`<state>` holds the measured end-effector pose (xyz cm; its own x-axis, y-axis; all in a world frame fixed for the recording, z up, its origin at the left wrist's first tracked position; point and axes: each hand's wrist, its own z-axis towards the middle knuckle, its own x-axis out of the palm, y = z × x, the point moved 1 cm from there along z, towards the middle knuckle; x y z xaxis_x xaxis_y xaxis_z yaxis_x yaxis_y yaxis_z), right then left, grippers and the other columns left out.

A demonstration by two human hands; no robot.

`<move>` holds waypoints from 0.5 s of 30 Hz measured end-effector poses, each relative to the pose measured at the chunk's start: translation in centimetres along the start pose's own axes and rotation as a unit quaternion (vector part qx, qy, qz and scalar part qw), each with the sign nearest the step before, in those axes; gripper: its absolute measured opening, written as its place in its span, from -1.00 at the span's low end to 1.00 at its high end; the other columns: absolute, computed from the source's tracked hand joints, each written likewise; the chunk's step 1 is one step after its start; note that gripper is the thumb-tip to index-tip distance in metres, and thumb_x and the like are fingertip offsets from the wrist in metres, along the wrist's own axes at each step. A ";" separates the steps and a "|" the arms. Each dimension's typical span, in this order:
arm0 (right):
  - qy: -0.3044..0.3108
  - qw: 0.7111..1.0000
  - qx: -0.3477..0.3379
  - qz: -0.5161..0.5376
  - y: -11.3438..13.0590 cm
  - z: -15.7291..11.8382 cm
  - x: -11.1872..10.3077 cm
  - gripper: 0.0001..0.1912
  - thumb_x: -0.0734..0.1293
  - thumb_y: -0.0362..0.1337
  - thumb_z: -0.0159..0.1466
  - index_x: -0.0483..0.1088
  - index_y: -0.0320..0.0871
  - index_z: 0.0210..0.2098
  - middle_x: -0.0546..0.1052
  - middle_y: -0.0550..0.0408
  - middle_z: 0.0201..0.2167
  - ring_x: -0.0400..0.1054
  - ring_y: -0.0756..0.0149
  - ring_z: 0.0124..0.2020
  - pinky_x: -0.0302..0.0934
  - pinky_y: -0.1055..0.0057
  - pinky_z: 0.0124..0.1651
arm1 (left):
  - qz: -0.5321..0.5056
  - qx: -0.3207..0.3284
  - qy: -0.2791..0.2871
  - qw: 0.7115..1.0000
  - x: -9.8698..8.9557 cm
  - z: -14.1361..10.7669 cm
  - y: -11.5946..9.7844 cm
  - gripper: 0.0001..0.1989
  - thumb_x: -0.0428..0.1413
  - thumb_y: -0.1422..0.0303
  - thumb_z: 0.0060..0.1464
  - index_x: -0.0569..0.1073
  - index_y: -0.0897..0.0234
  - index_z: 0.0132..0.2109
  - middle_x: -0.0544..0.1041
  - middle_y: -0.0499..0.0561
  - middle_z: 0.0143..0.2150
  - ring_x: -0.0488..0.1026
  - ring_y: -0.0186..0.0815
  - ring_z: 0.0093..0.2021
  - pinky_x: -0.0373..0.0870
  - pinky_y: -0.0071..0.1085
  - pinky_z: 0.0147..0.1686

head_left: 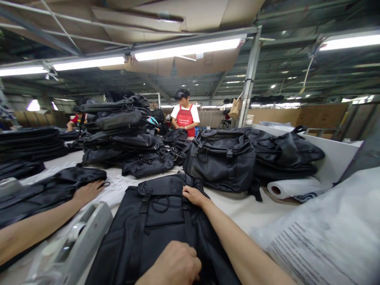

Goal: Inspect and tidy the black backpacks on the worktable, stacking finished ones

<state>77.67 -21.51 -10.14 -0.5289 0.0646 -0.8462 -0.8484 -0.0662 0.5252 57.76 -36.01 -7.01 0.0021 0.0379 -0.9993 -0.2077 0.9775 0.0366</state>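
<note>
A black backpack (163,221) with buckled straps and a thin looped cord lies front side up before me. My left hand (176,259) is over its lower part, fingers curled closed; what they hold, if anything, is hidden beneath the hand. Near the top right corner of the bag, my right hand (194,196) is closed with its fingertips pinching the flap by a strap.
Another person's hand (89,193) rests on a black bag (53,190) at left. A grey machine (92,229) stands between. Black bags (222,158) are piled behind, beside a white roll (293,189). Plastic wrapping (335,233) fills the right. A person in a red apron (185,118) stands beyond.
</note>
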 end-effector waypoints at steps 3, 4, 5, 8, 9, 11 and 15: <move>0.004 0.999 0.015 -0.033 2.0 -0.5 -0.9 -0.76 0.14 -0.27 0.29 0.38 -0.08 -0.13 0.52 0.01 -0.06 0.37 0.20 -0.02 0.15 0.29 0.01 | -0.122 0.018 0.019 0.992 -1.6 -0.8 -0.6 -0.89 0.10 0.43 0.13 0.54 0.28 -0.30 0.59 -0.02 -0.29 0.50 -0.36 -0.25 0.35 -0.57 -0.30; 0.006 0.999 0.020 -0.045 3.0 -0.9 -1.2 -0.74 0.15 -0.28 0.28 0.39 -0.12 -0.11 0.50 -0.08 0.00 0.36 0.15 0.00 0.15 0.25 0.03 | -0.173 0.017 0.022 0.985 -2.3 -1.3 -0.8 -0.86 0.07 0.46 0.14 0.55 0.27 -0.25 0.60 -0.02 -0.25 0.50 -0.37 -0.21 0.36 -0.61 -0.23; 0.005 0.998 0.023 -0.057 4.0 -1.5 -1.4 -0.71 0.16 -0.27 0.27 0.38 -0.17 -0.07 0.43 -0.18 0.08 0.33 0.07 0.06 0.14 0.18 0.06 | -0.223 0.006 0.025 0.974 -3.1 -2.0 -1.0 -0.81 0.04 0.49 0.16 0.55 0.24 -0.20 0.61 -0.04 -0.22 0.51 -0.39 -0.19 0.36 -0.62 -0.18; -0.016 0.996 -0.004 -0.086 6.8 -4.9 -1.2 -0.46 0.16 -0.11 0.29 0.21 -0.27 0.18 0.05 -0.32 0.33 -0.02 -0.10 0.31 -0.08 -0.01 0.24 | -0.333 -0.060 0.017 0.941 -5.2 -4.6 -0.3 -0.71 -0.03 0.45 0.18 0.54 0.13 -0.08 0.61 -0.11 -0.15 0.52 -0.39 -0.17 0.38 -0.58 -0.13; -0.010 0.995 -0.030 -0.093 7.5 -6.4 -0.8 -0.34 0.15 -0.01 0.29 0.10 -0.29 0.25 -0.06 -0.30 0.36 -0.16 -0.09 0.36 -0.20 -0.03 0.30 | -0.340 -0.097 -0.010 0.935 -5.8 -5.5 0.5 -0.69 -0.04 0.42 0.19 0.51 0.11 -0.03 0.60 -0.11 -0.09 0.51 -0.36 -0.11 0.38 -0.54 -0.06; 0.046 0.990 -0.086 -0.101 8.4 -9.4 0.3 -0.12 0.11 0.17 0.25 -0.09 -0.33 0.33 -0.17 -0.28 0.38 -0.33 -0.05 0.39 -0.33 0.00 0.35 | -0.299 -0.197 -0.090 0.929 -6.6 -7.0 3.0 -0.64 -0.08 0.36 0.21 0.43 0.12 0.10 0.52 -0.05 0.08 0.42 -0.28 0.09 0.27 -0.39 0.14; 0.148 0.979 -0.100 -0.101 8.8 -12.4 0.9 0.03 0.09 0.28 0.18 -0.20 -0.39 0.34 -0.25 -0.29 0.38 -0.43 -0.07 0.39 -0.35 0.01 0.36 | -0.128 -0.376 -0.111 0.911 -6.3 -8.3 7.7 -0.49 -0.15 0.38 0.21 0.17 0.36 0.29 0.15 0.17 0.35 0.04 -0.15 0.36 -0.01 -0.16 0.32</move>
<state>69.97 -34.42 -7.41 -0.2958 -0.1935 -0.9355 -0.8979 -0.2778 0.3414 48.00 -30.42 -0.56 0.3251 -0.0485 -0.9444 -0.7839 0.5448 -0.2978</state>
